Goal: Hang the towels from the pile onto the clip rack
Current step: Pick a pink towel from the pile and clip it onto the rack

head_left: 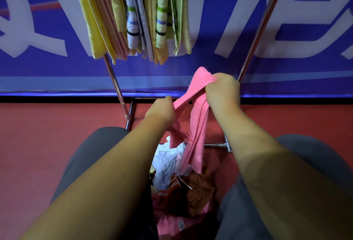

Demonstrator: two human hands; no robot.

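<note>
A pink towel (198,110) is being gripped at centre frame by the closed left hand (162,110) and right hand (222,91), above the pile (177,188) (small sewn tags, unreadable), below hung towels (133,16).

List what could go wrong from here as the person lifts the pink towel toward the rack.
1. The pink towel is bunched between the left hand and right hand, so it may get clipped crumpled unless spread first.
2. Its loose end hangs down into the pile and could drag another piece up.
3. The hanging towels are packed close together, so finding a free spot may be awkward; the clips are out of view.
</note>
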